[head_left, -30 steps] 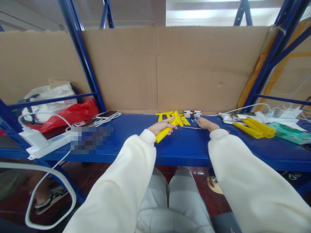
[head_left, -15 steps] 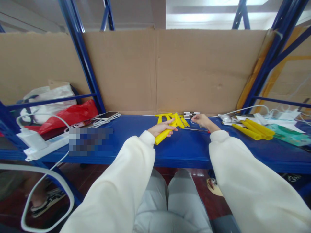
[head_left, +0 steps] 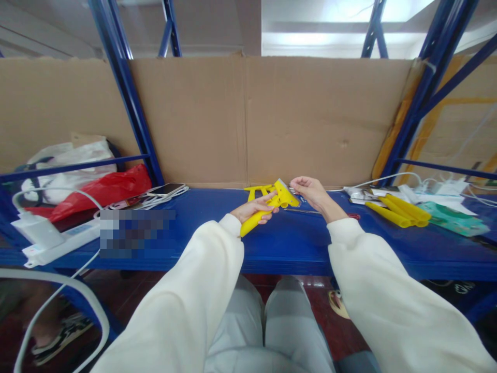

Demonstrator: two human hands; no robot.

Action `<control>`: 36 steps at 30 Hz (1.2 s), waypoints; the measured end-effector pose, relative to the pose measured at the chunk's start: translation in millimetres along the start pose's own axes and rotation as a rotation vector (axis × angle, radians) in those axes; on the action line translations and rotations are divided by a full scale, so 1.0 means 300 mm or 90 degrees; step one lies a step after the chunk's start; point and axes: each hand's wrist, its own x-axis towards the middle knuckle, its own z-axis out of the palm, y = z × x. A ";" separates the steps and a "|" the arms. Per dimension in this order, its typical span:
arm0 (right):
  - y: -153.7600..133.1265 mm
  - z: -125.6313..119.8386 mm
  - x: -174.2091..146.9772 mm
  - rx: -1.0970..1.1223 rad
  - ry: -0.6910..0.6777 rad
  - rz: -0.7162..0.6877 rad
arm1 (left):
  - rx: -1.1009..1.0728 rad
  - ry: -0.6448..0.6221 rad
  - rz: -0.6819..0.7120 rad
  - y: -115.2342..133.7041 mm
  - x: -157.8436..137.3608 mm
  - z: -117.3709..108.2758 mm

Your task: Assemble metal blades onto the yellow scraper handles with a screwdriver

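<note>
My left hand (head_left: 254, 210) is wrapped round the handle of a yellow scraper (head_left: 250, 225), whose wide head with a pale blade edge points up and to the right. Just right of that head is my right hand (head_left: 308, 190), fingers pinched together; whatever lies between the fingertips is too small to make out. More yellow plastic parts (head_left: 254, 190) lie on the blue bench behind the scraper, partly covered by it and by my left hand. A thin screwdriver with a red handle (head_left: 353, 216) rests on the bench under my right wrist.
Several yellow tubular handles (head_left: 402, 211) lie at the right beside a green packet (head_left: 458, 217) and white cables. On the left are a phone (head_left: 173, 189), a white power strip (head_left: 62, 243) and a red bag (head_left: 103, 191). A cardboard panel (head_left: 248, 122) closes the back.
My right hand has come left and up from the small black-and-white pieces at the bench's back to beside the scraper head. My left hand still holds the scraper, and the view has shifted slightly.
</note>
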 end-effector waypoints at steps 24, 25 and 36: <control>-0.007 0.090 -0.046 -0.212 -0.028 -0.094 | 0.011 0.076 -0.002 -0.009 0.016 -0.001; -0.002 0.092 -0.046 -0.211 -0.027 -0.088 | 0.012 0.080 -0.003 -0.010 0.018 0.000; 0.028 0.091 -0.051 -0.181 -0.025 -0.077 | 0.030 0.076 -0.021 -0.004 0.014 0.016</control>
